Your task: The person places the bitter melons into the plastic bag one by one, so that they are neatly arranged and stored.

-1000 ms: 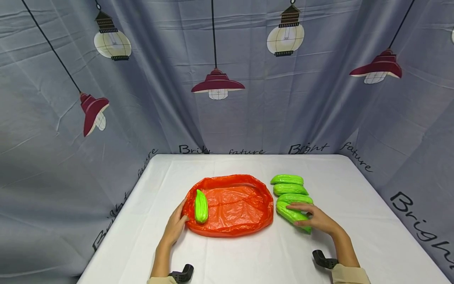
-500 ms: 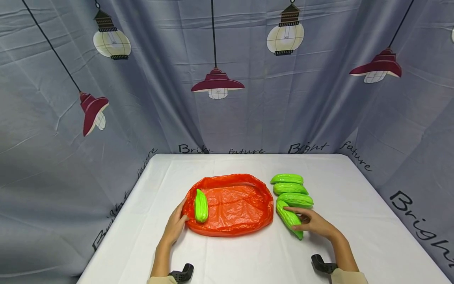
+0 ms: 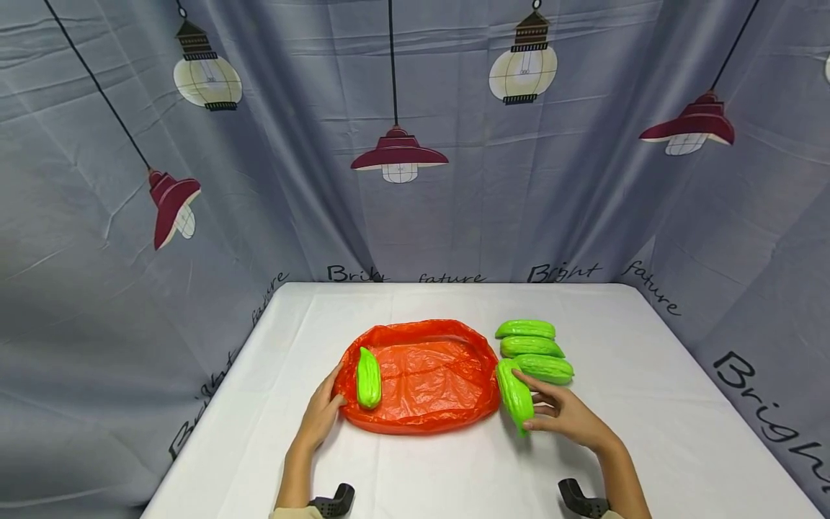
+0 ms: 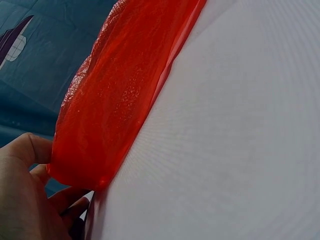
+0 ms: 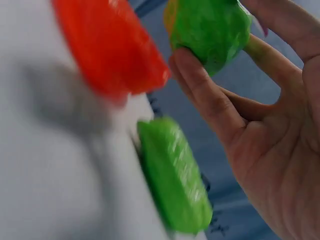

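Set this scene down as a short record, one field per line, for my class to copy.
Left hand: pinches the bag at its left rim
Right hand: grips one gourd beside the bag
Bag: red, spread open, another gourd inside at left
Three gourds: green, in a row right of the bag
Table: white
Curtain: grey, printed with lamps

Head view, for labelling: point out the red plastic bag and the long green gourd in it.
Red plastic bag [image 3: 424, 378]: head view, its bare middle.
Long green gourd [image 3: 368, 380]: head view, middle of body.

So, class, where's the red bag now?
In the head view, the red bag lies on the white table, between the left hand and the green gourds at right.
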